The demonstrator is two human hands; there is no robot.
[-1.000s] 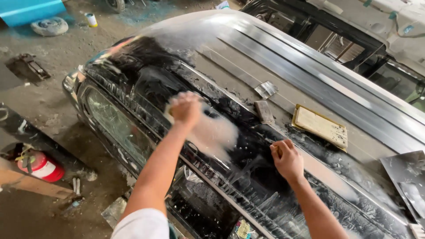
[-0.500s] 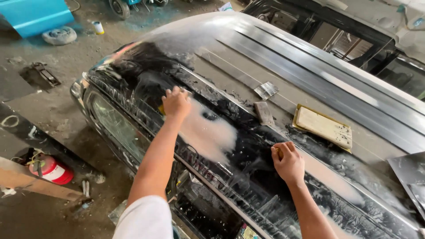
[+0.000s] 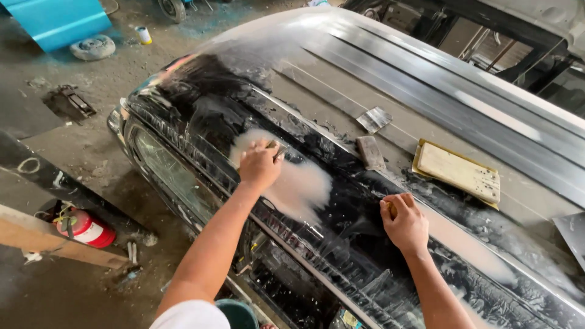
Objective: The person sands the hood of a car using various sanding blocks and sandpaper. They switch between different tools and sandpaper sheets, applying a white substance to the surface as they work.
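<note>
My left hand (image 3: 260,164) presses a small sanding pad (image 3: 278,148) onto the wet black roof edge of a vehicle (image 3: 341,91), over a pale, milky sanded patch (image 3: 298,183). My right hand (image 3: 404,223) rests fisted on the wet black surface further right, with a small yellowish piece barely showing in its grip. The roof panel is grey with long ribs toward the back and glossy black near me.
A flat sanding board (image 3: 458,172), a grey sanding block (image 3: 369,152) and a scrap of sandpaper (image 3: 374,119) lie on the roof. On the dirt floor are a red fire extinguisher (image 3: 85,228), a blue panel (image 3: 58,21), a tyre (image 3: 92,47) and a can (image 3: 144,35).
My left hand has slid back and forth with the pad over the pale patch. The right hand has stayed in place. The view has shifted slightly.
</note>
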